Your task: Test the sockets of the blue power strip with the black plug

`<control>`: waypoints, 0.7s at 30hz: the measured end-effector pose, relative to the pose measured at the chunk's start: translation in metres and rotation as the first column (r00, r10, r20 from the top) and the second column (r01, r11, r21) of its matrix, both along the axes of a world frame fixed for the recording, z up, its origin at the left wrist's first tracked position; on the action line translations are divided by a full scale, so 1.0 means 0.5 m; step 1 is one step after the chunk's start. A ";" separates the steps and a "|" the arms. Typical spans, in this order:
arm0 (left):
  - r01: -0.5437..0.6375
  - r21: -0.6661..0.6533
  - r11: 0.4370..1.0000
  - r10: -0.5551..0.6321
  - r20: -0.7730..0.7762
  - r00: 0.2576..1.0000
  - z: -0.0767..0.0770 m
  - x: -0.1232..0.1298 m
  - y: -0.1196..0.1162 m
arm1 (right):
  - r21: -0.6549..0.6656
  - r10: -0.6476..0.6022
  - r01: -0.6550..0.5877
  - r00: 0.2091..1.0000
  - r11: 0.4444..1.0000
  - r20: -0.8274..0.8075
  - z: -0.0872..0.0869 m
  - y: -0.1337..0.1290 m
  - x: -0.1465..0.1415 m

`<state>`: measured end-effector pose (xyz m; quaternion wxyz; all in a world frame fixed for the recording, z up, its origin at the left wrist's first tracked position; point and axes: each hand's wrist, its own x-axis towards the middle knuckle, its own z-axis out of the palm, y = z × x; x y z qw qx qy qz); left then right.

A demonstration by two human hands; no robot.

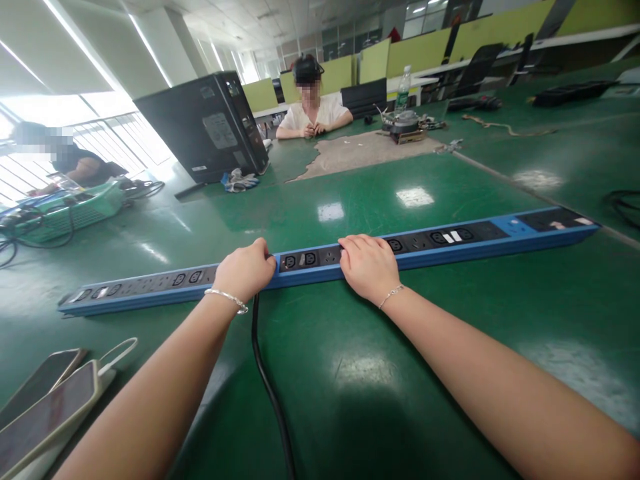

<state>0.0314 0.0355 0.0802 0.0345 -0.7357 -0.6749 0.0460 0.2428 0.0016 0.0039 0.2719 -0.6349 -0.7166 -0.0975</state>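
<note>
Handling looks under way, release not yet done: the blue power strip (pixel 311 265) lies across the green bench (pixel 320 333); the left hand (pixel 245 270) has fingers closed round it; the right hand (pixel 370 268) drapes over it, grip unclear.

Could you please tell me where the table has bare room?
Bare green table lies between the power strip and the gloves, and between the black cable and the right forearm. It is crowded around the phones and the basket, at left.

The power strip (pixel 311 267) is blue and black, the cable (pixel 271 395) black, the tabletop (pixel 425 347) green, the basket (pixel 103 205) mint.
</note>
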 end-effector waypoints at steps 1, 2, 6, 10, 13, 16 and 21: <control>-0.013 0.014 1.000 0.013 0.005 1.000 -0.003 0.002 -0.006 | 0.002 0.000 0.000 1.000 1.000 0.000 0.000 0.000 0.000; -0.026 0.028 0.999 0.026 0.010 1.000 -0.006 0.003 -0.013 | 0.004 0.001 -0.001 1.000 1.000 0.000 0.000 0.000 0.000; -0.033 0.056 0.998 0.031 0.037 0.999 -0.015 0.001 -0.019 | 0.002 0.005 -0.005 1.000 1.000 0.003 0.000 0.000 0.001; 0.016 0.007 1.000 -0.016 0.056 0.998 -0.012 -0.008 -0.002 | 0.007 -0.002 0.002 1.000 1.000 0.011 -0.002 0.001 0.001; 0.009 0.022 1.000 -0.010 0.048 0.999 -0.011 -0.005 -0.005 | 0.021 -0.005 0.004 1.000 1.000 0.011 -0.003 0.001 0.001; -0.010 0.047 0.999 0.008 0.039 0.999 -0.012 0.003 -0.019 | 0.017 0.002 -0.002 1.000 1.000 0.008 -0.003 0.001 0.000; -0.003 0.043 0.999 0.000 0.061 0.998 -0.015 0.001 -0.022 | 0.006 0.002 -0.002 1.000 1.000 0.002 -0.001 0.001 0.001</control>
